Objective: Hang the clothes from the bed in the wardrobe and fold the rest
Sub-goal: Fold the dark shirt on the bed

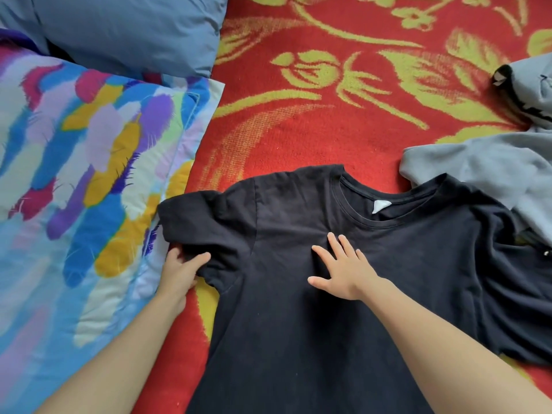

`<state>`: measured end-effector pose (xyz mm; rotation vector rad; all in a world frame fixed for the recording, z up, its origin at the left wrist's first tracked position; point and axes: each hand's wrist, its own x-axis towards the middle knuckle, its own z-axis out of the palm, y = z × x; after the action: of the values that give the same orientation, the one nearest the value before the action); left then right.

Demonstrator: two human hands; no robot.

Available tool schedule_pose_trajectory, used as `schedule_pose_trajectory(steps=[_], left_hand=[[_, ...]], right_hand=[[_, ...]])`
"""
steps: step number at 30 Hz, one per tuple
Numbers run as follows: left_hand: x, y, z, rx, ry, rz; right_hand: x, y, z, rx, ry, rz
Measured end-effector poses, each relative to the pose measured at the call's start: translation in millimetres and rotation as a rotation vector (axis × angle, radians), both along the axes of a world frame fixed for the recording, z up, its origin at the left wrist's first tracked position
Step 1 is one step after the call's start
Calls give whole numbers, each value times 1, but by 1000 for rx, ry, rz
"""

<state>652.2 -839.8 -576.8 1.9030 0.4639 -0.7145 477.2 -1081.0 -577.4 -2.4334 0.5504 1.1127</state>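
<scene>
Centrally, a black T-shirt (298, 324) is spread front-up on the bed, over a red blanket (328, 130) patterned with yellow flowers. Its neckline is turned away from the person, and a white label (377, 207) is seen inside the collar. The hem of one short sleeve is gripped by the left hand (179, 270): the thumb is laid on top of the cloth and the other fingers (176, 252) are curled under it. The right hand (343, 270) is pressed flat on the chest of the shirt just below the collar, with its fingers (334, 243) straight and spread wide, holding nothing. A crumpled grey garment (484, 165) is found at the right, touching the shirt's far shoulder; which lies over which cannot be told. A multicoloured pillow (89, 174) is placed just beside the gripped sleeve at the left, and a blue pillow (128, 28) is set beyond it.
</scene>
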Motion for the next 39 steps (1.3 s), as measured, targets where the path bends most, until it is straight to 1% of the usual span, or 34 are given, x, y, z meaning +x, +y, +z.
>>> schedule_pose_trajectory(steps=[1,3,5,7,10,12,15,16,18,20,21,22,23,24,26,27,28,29,30,31,33,34,35,36,39], left_hand=[[2,0,0,17,24,41],[10,-3,0,49,102,210],[16,1,3,33,158,386],[10,15,8,-46,166,546],[-8,41,11,-157,206,673],[-11,47,9,-183,277,698],[-2,36,13,-308,396,755],[2,32,15,-308,426,724],[8,27,18,-212,460,646],[9,25,23,-81,425,614],[9,24,25,-37,355,623],[8,20,27,-22,227,619],[4,15,32,14,34,568],[-3,9,38,79,-190,427],[-27,-8,54,176,-682,-24],[-44,-19,59,167,-896,-294],[-61,-27,60,163,-1041,-551],[-78,-36,58,185,-1095,-798],[-94,-46,56,254,-1041,-1031],[-109,-52,51,381,-891,-1215],[-129,-52,34,601,-632,-1407],[-133,-50,28,648,-557,-1426],[-135,-46,24,690,-526,-1429],[-135,-43,20,724,-513,-1438],[-132,-29,11,786,-443,-1522]], right_hand=[[2,1,1,2,2,-5],[4,1,2,6,7,-19],[4,1,3,9,15,-36],[4,1,4,1,24,-34],[5,2,5,-11,27,-29],[6,3,5,-13,27,-33],[7,1,4,-25,23,-35],[6,1,2,-27,22,-34],[6,1,1,-28,20,-33],[7,1,1,-12,18,-44],[8,0,2,8,12,-65],[8,-1,4,34,-3,-102],[7,-2,7,66,-39,-160],[6,-2,10,104,-101,-237],[0,0,14,158,-304,-447],[-5,0,18,160,-412,-559],[-10,1,19,147,-496,-655],[-16,0,21,127,-548,-735],[-21,0,22,113,-574,-801],[-26,0,23,117,-580,-861],[-33,0,24,172,-559,-969],[-35,2,24,202,-545,-1002],[-36,5,23,207,-536,-1002],[-37,7,22,169,-528,-957],[-41,17,21,-10,-412,-658]])
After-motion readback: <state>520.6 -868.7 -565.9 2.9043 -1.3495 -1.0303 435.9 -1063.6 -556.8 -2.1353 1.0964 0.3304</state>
